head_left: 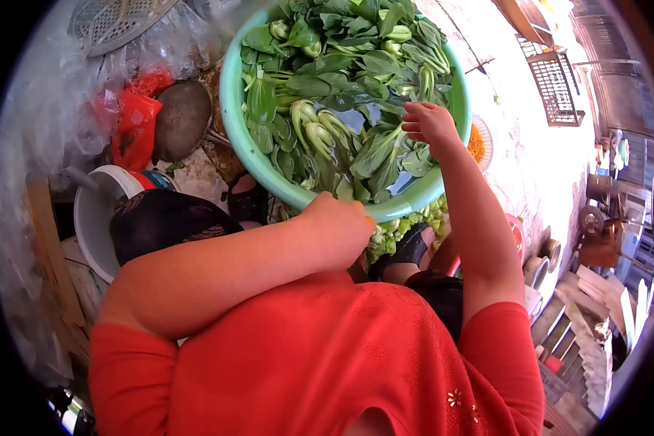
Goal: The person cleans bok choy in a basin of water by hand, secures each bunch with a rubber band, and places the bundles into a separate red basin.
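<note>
A round light-green basin [236, 123] is filled with leafy green vegetables [385, 73] with pale stems, and some water shows between the leaves. Over the basin's right inner side is my right hand [430, 127], its fingers slightly bent and apart, with nothing visible in them. My left hand [338, 227] is closed near the basin's front rim. A small orange-yellow bit shows at its fingers, but what it holds is hidden. Beneath the rim and beside a dark shoe [407, 247] lie green trimmings [400, 229].
At left are a white bucket [87, 225], a red plastic bag [134, 131], a dark round pan [184, 120] and clear plastic sheeting [43, 131]. A black crate [554, 83] stands upper right. An orange-filled basket [483, 145] touches the basin's right side. Wooden planks [578, 298] lie lower right.
</note>
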`<state>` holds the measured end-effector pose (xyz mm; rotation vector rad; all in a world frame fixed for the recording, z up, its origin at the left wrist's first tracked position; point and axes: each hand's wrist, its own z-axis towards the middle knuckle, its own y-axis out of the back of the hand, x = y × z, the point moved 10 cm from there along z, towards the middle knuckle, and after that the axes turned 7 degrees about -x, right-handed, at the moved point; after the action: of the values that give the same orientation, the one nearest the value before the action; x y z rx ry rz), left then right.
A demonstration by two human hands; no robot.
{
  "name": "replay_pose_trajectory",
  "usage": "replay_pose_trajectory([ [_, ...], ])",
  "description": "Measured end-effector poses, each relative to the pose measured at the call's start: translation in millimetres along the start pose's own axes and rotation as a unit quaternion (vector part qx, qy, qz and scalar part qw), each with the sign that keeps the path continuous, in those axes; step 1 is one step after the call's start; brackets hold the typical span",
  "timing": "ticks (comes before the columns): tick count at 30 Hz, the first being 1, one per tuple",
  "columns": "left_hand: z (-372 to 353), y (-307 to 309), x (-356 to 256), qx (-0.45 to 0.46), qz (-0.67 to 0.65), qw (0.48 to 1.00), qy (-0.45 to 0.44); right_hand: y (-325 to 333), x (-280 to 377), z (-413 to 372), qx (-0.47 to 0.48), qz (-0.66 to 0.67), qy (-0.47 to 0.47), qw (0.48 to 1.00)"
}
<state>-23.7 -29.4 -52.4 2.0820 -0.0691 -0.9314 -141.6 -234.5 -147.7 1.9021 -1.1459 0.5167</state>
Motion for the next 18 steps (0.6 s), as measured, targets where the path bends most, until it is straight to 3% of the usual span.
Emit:
replay_pose_trajectory([
  [2,-4.4,-21.4,2.7,0.092,0.046,0.995,-0.009,6.4,-46.1,15.6,-0.037,-0.058,-0.031,0.997],
  [3,-3.7,-23.2,4.4,0.095,0.044,0.994,-0.008,4.7,-54.2,17.9,-0.034,-0.058,-0.034,0.997],
  [5,-0.4,-19.2,9.8,0.060,0.040,0.997,0.005,12.5,-67.4,24.0,-0.085,-0.295,-0.032,0.951],
  [8,6.8,-13.3,12.4,0.014,0.037,0.999,0.006,1.6,-97.8,52.6,-0.146,-0.368,0.012,0.918],
  [10,8.5,-12.2,13.5,0.020,0.035,0.999,0.010,-6.8,-108.4,60.1,-0.131,-0.368,0.010,0.920],
  [12,9.9,-10.9,15.1,0.025,0.034,0.999,0.012,-8.3,-122.1,67.2,-0.121,-0.225,-0.001,0.967],
  [15,11.2,-14.4,19.1,0.046,0.042,0.998,0.022,-5.3,-100.4,39.4,-0.067,-0.155,-0.017,0.985],
  [18,13.3,-16.4,22.9,0.058,0.047,0.997,0.034,-2.5,-105.1,33.9,-0.077,-0.115,-0.026,0.990],
])
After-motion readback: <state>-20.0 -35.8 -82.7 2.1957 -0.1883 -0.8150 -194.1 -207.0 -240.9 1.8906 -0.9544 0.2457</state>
